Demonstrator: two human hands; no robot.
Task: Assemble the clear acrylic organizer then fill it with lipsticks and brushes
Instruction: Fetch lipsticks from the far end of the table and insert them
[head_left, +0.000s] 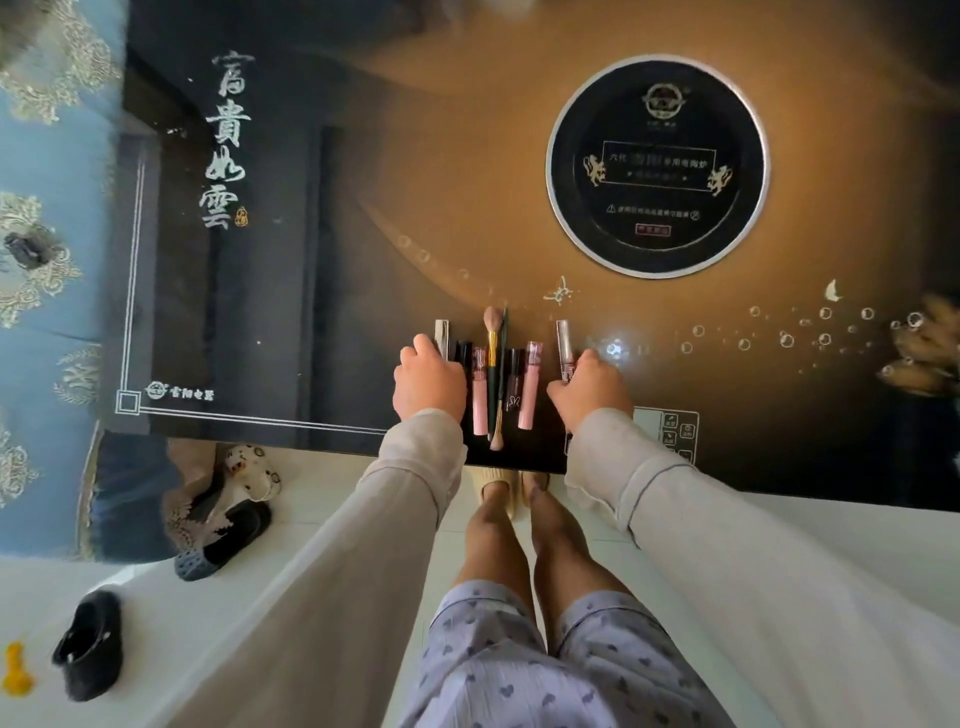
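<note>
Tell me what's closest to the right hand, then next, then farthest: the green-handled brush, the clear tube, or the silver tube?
1. the clear tube, right at the right hand, held in its fingertips.
2. the green-handled brush, in the middle of the row.
3. the silver tube, at the far end, beside the left hand.

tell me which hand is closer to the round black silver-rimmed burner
Right. The right hand sits below the round black silver-rimmed burner; the left hand lies farther left, past the row of lipsticks.

Side by side near the dark glossy tabletop's (363, 312) front edge: two pale pink lip-gloss tubes (479, 400), two slim dark tubes (513, 364), two pink-bristled brushes (492, 345) lying head-to-tail, one clear silver-capped tube (563, 345).
</note>
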